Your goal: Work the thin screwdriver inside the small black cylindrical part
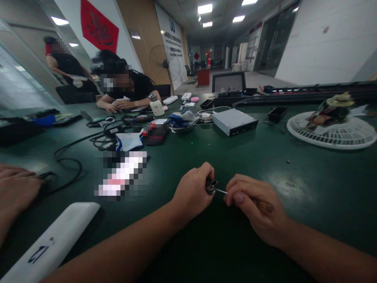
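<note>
left hand (pixel 191 192) gripping a small dark round metal part (pixel 211 187), right hand (pixel 256 208) just beside it with a thin silver rod (pixel 221 191) touching that part, both above a dark green workbench (pixel 318 188), a long white plastic bar (pixel 50 243) near the left forearm (pixel 118 243).

Pixelated object (pixel 122 173) beyond left hand (pixel 193 192)

Glossy green benchtop (pixel 297 188), bright metal pin (pixel 221 191) — probably steel, matt white plastic bar (pixel 50 243)

Ceiling panel lights (pixel 205 9) give even, moderate illumination. Glare patches mark the green desk (pixel 290 184) at right; a soft shadow lies beneath the right hand (pixel 256 208). Wide-angle distortion bends the frame edges; some regions are pixelated.
</note>
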`<state>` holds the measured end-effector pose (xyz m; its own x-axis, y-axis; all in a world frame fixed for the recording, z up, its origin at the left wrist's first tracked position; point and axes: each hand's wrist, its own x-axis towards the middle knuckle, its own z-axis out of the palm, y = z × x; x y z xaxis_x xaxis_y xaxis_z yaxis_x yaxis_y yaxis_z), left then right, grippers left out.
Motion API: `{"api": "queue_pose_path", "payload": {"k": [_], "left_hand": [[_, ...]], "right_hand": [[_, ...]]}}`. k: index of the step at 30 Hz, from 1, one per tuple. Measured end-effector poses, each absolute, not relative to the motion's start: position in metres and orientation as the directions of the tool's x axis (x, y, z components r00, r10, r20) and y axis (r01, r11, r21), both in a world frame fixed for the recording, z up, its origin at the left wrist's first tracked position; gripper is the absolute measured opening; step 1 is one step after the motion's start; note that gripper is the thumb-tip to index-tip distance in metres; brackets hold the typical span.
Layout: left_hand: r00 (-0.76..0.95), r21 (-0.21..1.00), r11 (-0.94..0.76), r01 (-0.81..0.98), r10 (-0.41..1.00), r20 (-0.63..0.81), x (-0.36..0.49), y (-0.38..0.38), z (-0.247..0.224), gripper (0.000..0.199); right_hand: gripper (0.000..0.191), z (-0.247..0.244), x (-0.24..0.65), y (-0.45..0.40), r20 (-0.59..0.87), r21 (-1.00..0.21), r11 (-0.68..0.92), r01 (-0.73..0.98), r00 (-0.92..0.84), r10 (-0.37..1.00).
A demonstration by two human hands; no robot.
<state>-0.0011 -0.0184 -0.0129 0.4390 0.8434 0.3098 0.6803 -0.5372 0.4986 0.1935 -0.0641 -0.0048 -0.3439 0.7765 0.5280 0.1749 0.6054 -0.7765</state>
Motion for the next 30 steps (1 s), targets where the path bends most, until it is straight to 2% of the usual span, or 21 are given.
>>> {"api": "queue_pose_path", "payload": {"k": [6,9,12,15,17,19,22,26,30], "left_hand": [[0.438,0.414,-0.562,0.716,0.824,0.360,0.000,-0.020,-0.011,0.021],[0.425,0.405,-0.566,0.718,0.817,0.389,0.000,-0.021,-0.010,0.022],[0.376,0.413,-0.525,0.744,0.841,0.389,0.000,-0.021,-0.010,0.020],[0.296,0.472,-0.432,0.768,0.894,0.336,0.001,-0.020,-0.010,0.018],[0.262,0.529,-0.384,0.757,0.920,0.292,0.001,-0.018,-0.010,0.019],[0.253,0.579,-0.369,0.727,0.928,0.274,0.001,-0.015,-0.011,0.019],[0.251,0.611,-0.372,0.699,0.927,0.277,0.001,-0.011,-0.012,0.018],[0.250,0.595,-0.383,0.706,0.922,0.297,0.001,-0.010,-0.013,0.017],[0.232,0.553,-0.391,0.736,0.913,0.337,0.001,-0.010,-0.014,0.020]], "right_hand": [[0.038,-0.005,0.194,-0.068,0.540,-0.779,0.571,0.260,-0.185,0.821],[0.031,-0.005,0.194,-0.066,0.553,-0.769,0.552,0.322,-0.097,0.827],[0.020,-0.005,0.193,-0.061,0.499,-0.791,0.473,0.387,-0.039,0.866],[0.017,-0.005,0.191,-0.060,0.405,-0.789,0.405,0.462,-0.105,0.908],[0.016,-0.004,0.188,-0.062,0.331,-0.693,0.399,0.600,-0.226,0.916],[0.012,-0.003,0.183,-0.067,0.309,-0.519,0.442,0.732,-0.322,0.895],[0.009,-0.001,0.177,-0.074,0.300,-0.391,0.506,0.769,-0.414,0.860],[0.023,-0.003,0.177,-0.075,0.304,-0.444,0.582,0.681,-0.497,0.813],[0.024,-0.009,0.181,-0.067,0.279,-0.597,0.510,0.619,-0.436,0.856]]}}
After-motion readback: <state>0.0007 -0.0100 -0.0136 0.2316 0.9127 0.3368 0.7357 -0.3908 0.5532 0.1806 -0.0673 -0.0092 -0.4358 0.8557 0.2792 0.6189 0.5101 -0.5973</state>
